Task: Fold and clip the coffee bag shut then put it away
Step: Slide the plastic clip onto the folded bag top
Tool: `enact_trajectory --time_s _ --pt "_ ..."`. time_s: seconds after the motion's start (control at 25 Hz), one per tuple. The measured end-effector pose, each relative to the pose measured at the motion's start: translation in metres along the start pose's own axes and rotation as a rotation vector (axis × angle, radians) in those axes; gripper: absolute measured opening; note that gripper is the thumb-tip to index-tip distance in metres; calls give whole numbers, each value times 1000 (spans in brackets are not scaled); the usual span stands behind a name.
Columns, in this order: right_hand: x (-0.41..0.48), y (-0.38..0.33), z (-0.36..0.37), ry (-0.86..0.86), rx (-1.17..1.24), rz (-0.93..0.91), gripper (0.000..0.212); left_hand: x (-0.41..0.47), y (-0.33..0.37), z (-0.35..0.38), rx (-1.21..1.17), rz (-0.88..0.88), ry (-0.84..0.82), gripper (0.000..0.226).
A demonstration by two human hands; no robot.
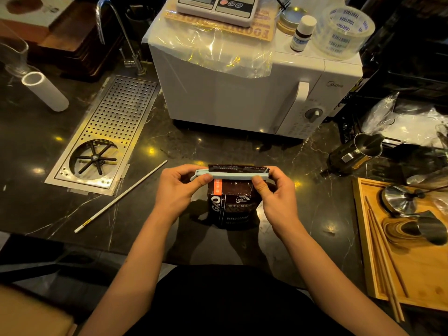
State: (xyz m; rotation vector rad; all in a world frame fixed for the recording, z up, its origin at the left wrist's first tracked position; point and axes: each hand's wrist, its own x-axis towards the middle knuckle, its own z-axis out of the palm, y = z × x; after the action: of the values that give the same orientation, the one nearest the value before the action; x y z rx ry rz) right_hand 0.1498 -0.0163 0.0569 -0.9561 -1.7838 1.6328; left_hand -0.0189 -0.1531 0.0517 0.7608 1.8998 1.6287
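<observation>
Coffee bag: the dark brown foil coffee bag with white lettering and an orange side strip (229,204) stands upright on the black marble-patterned counter (169,151), just in front of the person, at about 6 o'clock from the white microwave oven (242,93).

Why upright: standing on its base keeps the beans down and leaves the top free to be flattened, as I judge it.

Clip: a long pale blue plastic sealing clip (230,175) lies across the folded top of the bag, with a narrow band of foil showing above it.

Clip axis: runs from 9 o'clock to 3 o'clock, level with the counter edge; its end at 9 o'clock looks slightly parted, so whether it has latched I cannot tell.

Bag axis: long axis vertical, printed face towards the wearer, mouth upward.

Left hand: the left hand (179,187) is curled, thumb pressing the front of the clip near its 9 o'clock end, fingers behind.

Right hand: the right hand (274,192) pinches the clip's 3 o'clock end in the same way.

Why both ends: pressure at each end should close the bar evenly over the fold.

Remaining: confirming the snap, then putting the bag away; where it belongs is not shown.
</observation>
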Motion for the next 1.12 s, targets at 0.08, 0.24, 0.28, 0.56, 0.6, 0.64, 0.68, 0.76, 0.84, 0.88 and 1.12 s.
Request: enact_trajectory --time_s 0.08,0.24,0.28,0.56,0.6,0.64,0.68,0.76,0.84,0.88,1.12 --pt "2 0 0 -4 -10 -6 18 1 2 0 64 22 19 20" --pt "4 -2 -5 -39 -54 -22 19 -2 8 -2 250 55 6 18" --pt "5 -3 -8 -58 -75 -31 17 -2 11 -4 307 70 -14 13" --pt "14 -18 -22 -203 -291 -107 15 15 29 -6 433 161 -190 32" --pt "16 -22 -24 -217 -336 -123 18 17 29 -2 418 154 -187 30" --pt "19 -25 -26 -227 -390 -143 20 20 29 1 409 155 -182 28" --pt "22 -30 -27 -242 -458 -175 22 22 29 2 405 164 -181 26" --pt "30 -39 -25 -304 -635 -268 27 26 32 1 419 195 -199 23" --pt "38 -51 -17 -391 -834 -362 31 30 35 -1 458 228 -230 23" --pt "43 -56 -11 -428 -923 -399 31 31 37 -2 486 242 -246 23" --pt "53 -72 8 -572 -1098 -361 30 35 45 -3 635 305 -315 33"
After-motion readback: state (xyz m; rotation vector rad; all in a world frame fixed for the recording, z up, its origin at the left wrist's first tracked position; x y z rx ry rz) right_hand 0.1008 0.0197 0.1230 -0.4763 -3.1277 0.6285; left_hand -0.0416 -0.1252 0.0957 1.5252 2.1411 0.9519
